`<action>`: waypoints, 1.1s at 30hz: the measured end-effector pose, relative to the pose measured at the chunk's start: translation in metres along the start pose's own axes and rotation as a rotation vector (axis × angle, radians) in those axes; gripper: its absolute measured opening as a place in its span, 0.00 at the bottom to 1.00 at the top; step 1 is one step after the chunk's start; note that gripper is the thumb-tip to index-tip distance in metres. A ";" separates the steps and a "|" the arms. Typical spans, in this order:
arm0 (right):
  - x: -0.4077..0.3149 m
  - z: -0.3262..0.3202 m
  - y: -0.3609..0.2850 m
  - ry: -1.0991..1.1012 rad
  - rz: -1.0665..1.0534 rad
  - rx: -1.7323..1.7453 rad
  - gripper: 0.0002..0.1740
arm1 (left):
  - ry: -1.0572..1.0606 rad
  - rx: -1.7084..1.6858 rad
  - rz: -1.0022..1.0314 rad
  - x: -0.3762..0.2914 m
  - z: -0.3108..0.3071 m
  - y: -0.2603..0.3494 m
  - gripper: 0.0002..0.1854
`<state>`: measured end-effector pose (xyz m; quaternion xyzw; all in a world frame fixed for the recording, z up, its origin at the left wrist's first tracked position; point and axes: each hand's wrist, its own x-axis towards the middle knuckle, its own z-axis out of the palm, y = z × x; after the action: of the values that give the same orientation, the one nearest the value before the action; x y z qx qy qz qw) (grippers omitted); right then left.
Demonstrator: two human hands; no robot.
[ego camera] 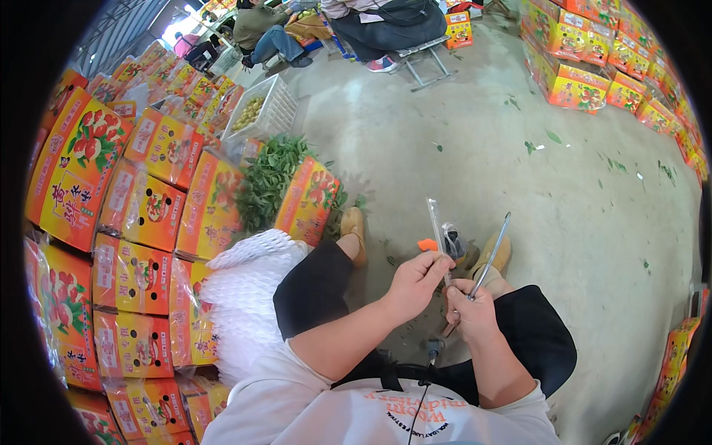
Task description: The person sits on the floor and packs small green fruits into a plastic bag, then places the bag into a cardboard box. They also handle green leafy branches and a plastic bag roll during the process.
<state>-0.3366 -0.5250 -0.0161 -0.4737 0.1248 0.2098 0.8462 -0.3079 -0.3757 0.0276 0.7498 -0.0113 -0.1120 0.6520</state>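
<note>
My left hand (421,280) pinches a narrow strip of clear plastic (435,222) between thumb and fingers, its free end pointing up and away from me. Just to the right and a little lower, my right hand (470,307) is closed round a thin metal rod (492,253) with a curved tip. The lower end of the strip reaches the fingers of this hand. Beyond both hands, a dark object in clear plastic (456,242) and a small orange piece (427,245) show low down between my feet; what they are is unclear.
Printed fruit cartons (133,272) are stacked at the left, with white foam netting (245,300) beside my leg. Leafy green sprigs (272,178) lie by a leaning carton (308,200). A white crate (264,105) holds fruit. More cartons (578,83) stand at the upper right. People sit at the top.
</note>
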 end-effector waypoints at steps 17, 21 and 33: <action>0.001 -0.001 0.007 -0.002 -0.072 0.002 0.10 | 0.125 -0.259 0.124 0.020 0.005 0.014 0.10; 0.003 -0.001 0.004 -0.018 -0.060 0.024 0.10 | 0.054 -0.165 0.097 0.011 0.011 0.002 0.10; 0.010 -0.008 0.007 -0.029 -0.114 0.041 0.09 | 0.110 -0.410 0.063 0.019 -0.030 0.006 0.16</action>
<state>-0.3317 -0.5262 -0.0295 -0.4596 0.0893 0.1654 0.8680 -0.2829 -0.3500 0.0340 0.6059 0.0238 -0.0502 0.7936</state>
